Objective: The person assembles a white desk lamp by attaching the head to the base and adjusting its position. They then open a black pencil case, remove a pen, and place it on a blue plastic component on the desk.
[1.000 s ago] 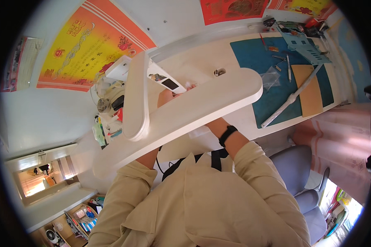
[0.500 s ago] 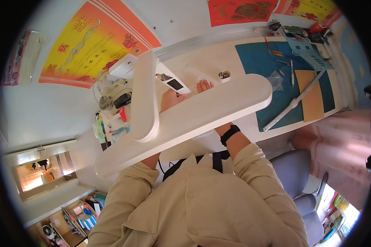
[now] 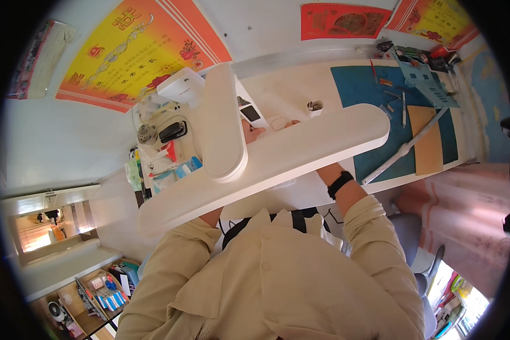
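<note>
A wide white desk lamp head (image 3: 300,140) and its upright arm (image 3: 222,122) cover much of both hands. My left hand (image 3: 251,132) shows only in part, beside the foot of a white upright panel with a dark screen (image 3: 250,113); its fingers are mostly hidden. Of my right hand (image 3: 292,123), just some fingertips appear above the lamp's far edge; whatever it holds is out of sight. Between the two hands a thin pale loop (image 3: 279,123), like a cord, lies on the white table. A black band (image 3: 340,185) circles my right wrist.
A small white cup (image 3: 314,107) stands beyond the lamp. On the right, a blue-green mat (image 3: 351,85) bears a brown board (image 3: 426,139), a long wrapped rod (image 3: 405,148) and small tools. A black case (image 3: 173,131), cables and packets crowd the left. A grey chair (image 3: 408,226) is at lower right.
My right hand has drawn back, so its outstretched fingers are now mostly behind the lamp. The right forearm sits farther right. The whole view has shifted slightly, and less of my left hand shows.
</note>
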The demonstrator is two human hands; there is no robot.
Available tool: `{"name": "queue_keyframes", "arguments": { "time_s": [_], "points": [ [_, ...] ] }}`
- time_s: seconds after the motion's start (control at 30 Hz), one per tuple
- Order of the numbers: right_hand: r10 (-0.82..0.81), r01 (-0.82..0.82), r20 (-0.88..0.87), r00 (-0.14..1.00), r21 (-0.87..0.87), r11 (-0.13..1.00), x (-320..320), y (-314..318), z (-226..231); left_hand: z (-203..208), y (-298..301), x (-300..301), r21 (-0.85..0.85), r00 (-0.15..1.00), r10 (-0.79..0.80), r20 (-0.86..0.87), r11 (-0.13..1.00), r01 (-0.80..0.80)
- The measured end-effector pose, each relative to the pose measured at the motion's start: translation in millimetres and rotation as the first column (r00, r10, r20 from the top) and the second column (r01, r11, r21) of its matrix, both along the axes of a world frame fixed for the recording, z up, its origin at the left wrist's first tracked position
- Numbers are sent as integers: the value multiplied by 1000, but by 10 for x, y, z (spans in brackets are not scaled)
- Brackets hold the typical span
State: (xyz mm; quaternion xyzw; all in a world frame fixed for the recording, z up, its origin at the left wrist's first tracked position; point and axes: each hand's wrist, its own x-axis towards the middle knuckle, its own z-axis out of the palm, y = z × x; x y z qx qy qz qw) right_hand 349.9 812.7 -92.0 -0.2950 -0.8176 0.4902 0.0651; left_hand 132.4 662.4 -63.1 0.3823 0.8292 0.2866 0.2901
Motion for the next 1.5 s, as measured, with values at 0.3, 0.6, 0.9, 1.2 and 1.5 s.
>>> {"name": "queue_keyframes", "arguments": {
  "time_s": [0.3,0.6,0.9,1.2,1.5],
  "points": [
    [-89,-77,-348,933,-438,896,-135,-252,-535,177,-37,61,24,1000,28,-2,999,-28],
    [144,-135,-124,982,80,988,-24,-389,156,280,-41,106,22,1000,27,0,999,-27],
    [-374,181,-357,856,-469,864,-27,95,-529,218,-3,98,36,999,33,7,999,-33],
    [-5,55,-209,978,235,970,-182,-208,-328,222,-28,40,47,999,27,40,998,-28],
    [2,56,-191,982,298,953,226,-224,242,429,-213,-134,93,966,9,259,995,-35]
  ]
}}
